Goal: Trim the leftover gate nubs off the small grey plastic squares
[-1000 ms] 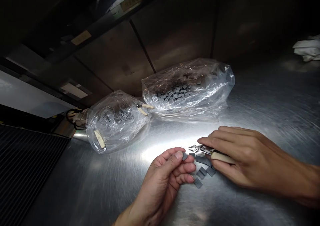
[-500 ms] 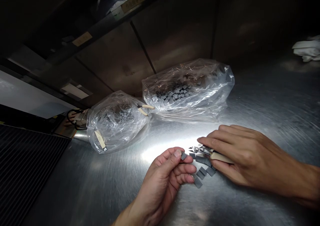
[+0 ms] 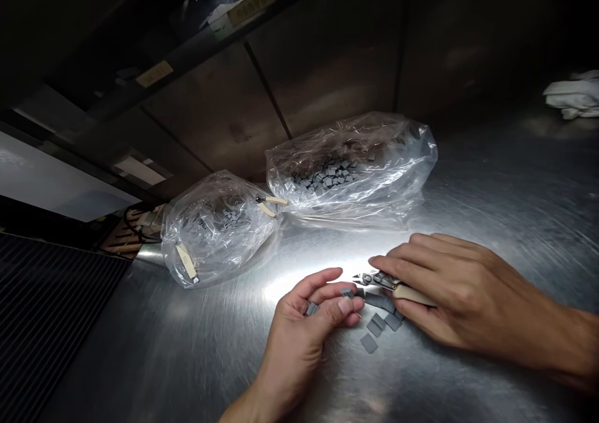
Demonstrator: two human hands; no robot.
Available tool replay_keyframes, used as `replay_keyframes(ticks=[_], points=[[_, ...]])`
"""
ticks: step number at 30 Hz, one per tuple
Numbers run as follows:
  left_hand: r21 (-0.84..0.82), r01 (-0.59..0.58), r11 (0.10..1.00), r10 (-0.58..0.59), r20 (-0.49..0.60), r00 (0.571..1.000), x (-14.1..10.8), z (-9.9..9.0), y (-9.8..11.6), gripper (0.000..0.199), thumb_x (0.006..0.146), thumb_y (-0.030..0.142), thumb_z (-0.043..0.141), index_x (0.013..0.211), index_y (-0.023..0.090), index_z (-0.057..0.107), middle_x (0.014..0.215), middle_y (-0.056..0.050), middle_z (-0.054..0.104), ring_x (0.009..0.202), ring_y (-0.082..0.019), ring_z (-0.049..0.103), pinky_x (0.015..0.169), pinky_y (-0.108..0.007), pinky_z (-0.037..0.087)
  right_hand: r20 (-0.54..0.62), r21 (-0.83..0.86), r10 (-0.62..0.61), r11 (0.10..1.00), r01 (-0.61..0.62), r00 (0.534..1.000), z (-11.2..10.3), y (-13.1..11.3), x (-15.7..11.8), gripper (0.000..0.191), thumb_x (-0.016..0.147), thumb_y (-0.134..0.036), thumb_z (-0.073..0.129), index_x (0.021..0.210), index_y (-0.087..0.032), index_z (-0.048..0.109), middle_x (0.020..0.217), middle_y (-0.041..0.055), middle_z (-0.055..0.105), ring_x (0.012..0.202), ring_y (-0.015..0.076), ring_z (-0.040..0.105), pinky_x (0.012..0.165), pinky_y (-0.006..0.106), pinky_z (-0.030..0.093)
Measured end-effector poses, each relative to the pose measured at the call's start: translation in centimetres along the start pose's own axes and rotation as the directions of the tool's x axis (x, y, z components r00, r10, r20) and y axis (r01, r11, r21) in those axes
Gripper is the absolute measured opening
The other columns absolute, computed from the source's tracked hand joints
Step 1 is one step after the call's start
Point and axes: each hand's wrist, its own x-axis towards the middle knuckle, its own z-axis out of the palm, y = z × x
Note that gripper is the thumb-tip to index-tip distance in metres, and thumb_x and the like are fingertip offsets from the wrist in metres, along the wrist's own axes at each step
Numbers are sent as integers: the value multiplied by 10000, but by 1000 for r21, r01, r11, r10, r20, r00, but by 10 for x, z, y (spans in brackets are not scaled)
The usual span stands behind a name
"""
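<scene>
Between the thumb and fingers of my left hand (image 3: 311, 323) is a small grey piece (image 3: 347, 292). A second grey piece (image 3: 312, 309) rests in the same hand, near the base of the index finger. My right hand (image 3: 449, 286) is wrapped round cream-handled nippers (image 3: 414, 294), whose jaws point left, close to the left fingertips. Several flat grey pieces (image 3: 392, 322) lie on the metal table (image 3: 196, 354) between and below the hands, some partly behind the right fingers. One piece (image 3: 369, 343) lies a little apart, nearest me.
Two clear plastic bags hold grey pieces: a larger one (image 3: 393, 189) at the back and a smaller one (image 3: 234, 248) to its left. Cream-handled pliers (image 3: 267, 208) lie between them, and a cream tool (image 3: 186, 262) on the smaller bag. White cloth (image 3: 573, 95) sits far right.
My left fingers have shifted: the index finger is lifted, the thumb is lower, and a piece now shows near the finger base. My right hand has hardly moved.
</scene>
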Motion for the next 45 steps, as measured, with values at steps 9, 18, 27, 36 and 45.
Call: replay_keyframes(ticks=[9, 18, 27, 36, 45], points=[[202, -46, 978, 52, -24, 998, 4, -9, -5, 265, 717, 255, 944, 930, 165, 815, 856, -68, 831, 774, -134, 744, 794, -225, 561, 2, 7, -21, 1000, 21, 1000, -1, -3, 0, 213, 957, -175, 582, 1142, -139, 680, 892, 56, 674, 779, 224, 573, 706, 372, 405], [210, -26, 977, 28, -8, 1000, 5, -12, -8, 306, 685, 288, 966, 920, 181, 803, 865, -39, 808, 777, -125, 711, 769, -223, 528, -14, -76, -17, 997, 16, 1000, -2, -3, 1, 217, 963, -177, 569, 1135, -129, 693, 892, 72, 701, 797, 242, 619, 744, 394, 412], [150, -65, 987, 63, 13, 998, 7, -10, -6, 312, 662, 197, 965, 911, 192, 778, 851, -4, 758, 810, -110, 680, 808, -213, 513, -11, -96, 5, 995, -6, 1000, 0, 1, 1, 234, 976, -174, 543, 1161, -128, 678, 916, 70, 705, 807, 261, 654, 743, 415, 439], [155, -81, 985, 78, 28, 997, 4, -11, -8, 271, 673, 192, 956, 890, 206, 794, 881, -8, 771, 791, -96, 658, 778, -196, 509, 4, -71, 6, 997, -6, 1000, 0, 2, 0, 240, 961, -167, 549, 1158, -123, 679, 913, 84, 706, 798, 266, 662, 726, 418, 467], [231, -84, 969, 80, 26, 996, 3, -8, -5, 184, 708, 229, 939, 836, 202, 809, 854, -4, 770, 774, -104, 665, 747, -198, 504, 175, 400, 231, 871, -283, 957, -7, -4, 7, 252, 936, -180, 575, 1140, -229, 714, 906, 18, 727, 791, 185, 673, 676, 302, 503]])
